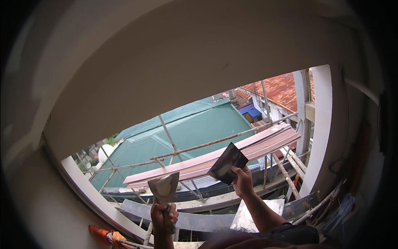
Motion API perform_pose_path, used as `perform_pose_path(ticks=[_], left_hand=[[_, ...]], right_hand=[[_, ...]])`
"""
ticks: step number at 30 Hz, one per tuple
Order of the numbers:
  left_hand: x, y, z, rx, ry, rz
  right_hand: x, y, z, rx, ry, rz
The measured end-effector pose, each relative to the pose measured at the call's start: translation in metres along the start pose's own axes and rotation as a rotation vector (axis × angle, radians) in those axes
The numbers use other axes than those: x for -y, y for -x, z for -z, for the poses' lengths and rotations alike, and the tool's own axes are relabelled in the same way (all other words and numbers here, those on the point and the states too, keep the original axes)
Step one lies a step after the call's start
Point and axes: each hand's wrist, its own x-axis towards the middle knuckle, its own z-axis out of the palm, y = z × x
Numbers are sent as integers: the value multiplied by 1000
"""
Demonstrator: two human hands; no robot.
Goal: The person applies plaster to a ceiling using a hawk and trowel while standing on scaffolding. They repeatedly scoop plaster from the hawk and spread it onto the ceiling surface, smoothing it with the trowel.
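My left hand (159, 214) is closed around the handle of a putty knife (154, 185), its wide blade pointing up. A lump of white paste (166, 187) sits on that blade. To the right and a little higher, my right hand (242, 181) grips a dark, flat, square plate (227, 159) by its lower right edge, the thumb lying on its face. A pale smear marks part of the plate. The two tools are held apart, in front of a wide opening.
A broad plain ceiling (199, 62) slopes overhead. Beyond the opening stand scaffold poles (215, 143) with long pinkish planks (199, 162), then a green roof (199, 122). A white board (257, 211) lies beneath my right forearm. Orange cloth (99, 233) is at lower left, blue strands (345, 207) at right.
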Motion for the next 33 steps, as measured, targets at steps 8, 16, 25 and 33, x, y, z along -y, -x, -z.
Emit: perform_pose_path(ticks=[8, 16, 25, 33], left_hand=[[28, -47, -37, -237, -446, -409], [33, -36, -19, -235, -843, -626], [-6, -4, 4, 166, -1769, -719], [4, 19, 54, -164, -1472, 162]], right_hand=[[23, 36, -33, 49, -72, -447], [-23, 66, -98, 209, -193, -738], [-43, 52, -106, 154, -128, -789], [-3, 27, -92, 140, -92, -417]])
